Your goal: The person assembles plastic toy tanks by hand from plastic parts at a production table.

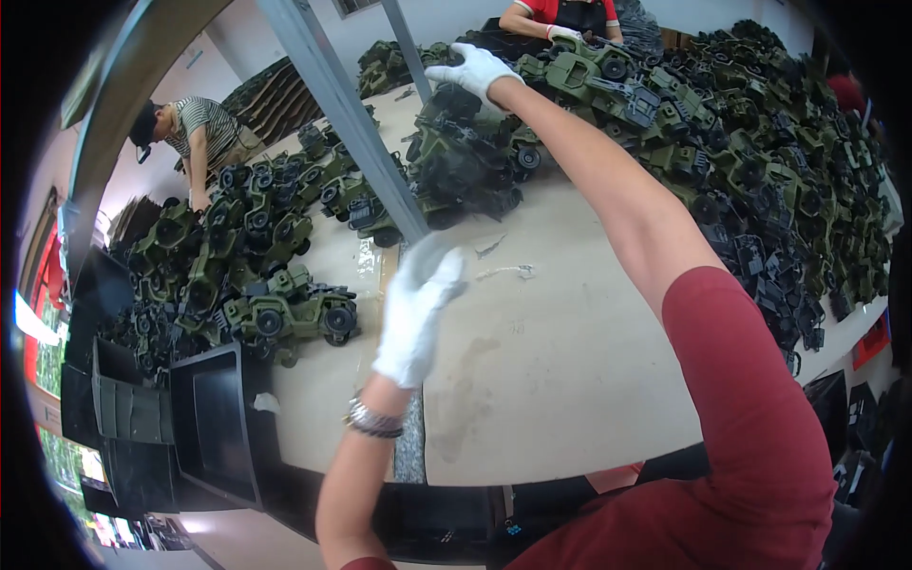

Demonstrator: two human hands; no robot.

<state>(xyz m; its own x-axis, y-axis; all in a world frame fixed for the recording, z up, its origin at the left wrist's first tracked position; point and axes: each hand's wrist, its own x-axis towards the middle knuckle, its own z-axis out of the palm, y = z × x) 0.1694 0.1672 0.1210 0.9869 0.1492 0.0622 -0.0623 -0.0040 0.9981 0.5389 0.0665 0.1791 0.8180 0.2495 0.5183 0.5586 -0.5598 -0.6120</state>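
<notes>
Right hand, white-gloved, stretched far out over the bench, resting fingers-down on the near edge of a heap of toy trucks — green and black. Whether those fingers grip anything: cannot tell. Left hand, gloved too, raised mid-air above bare bench, fingers loosely together and blurred, holding nothing visible; a metal watch at its wrist. Just left of that hand, one toy truck on its wheels at the edge of a second heap. Below and left of the left hand, black trays stacked at the bench corner. Right of the outstretched arm, a broad pile of more trucks and dark parts. Between the hands, a grey post slanting up. Beyond the right hand — another person's gloved hand; far left, a person in stripes bent over the bench.
</notes>
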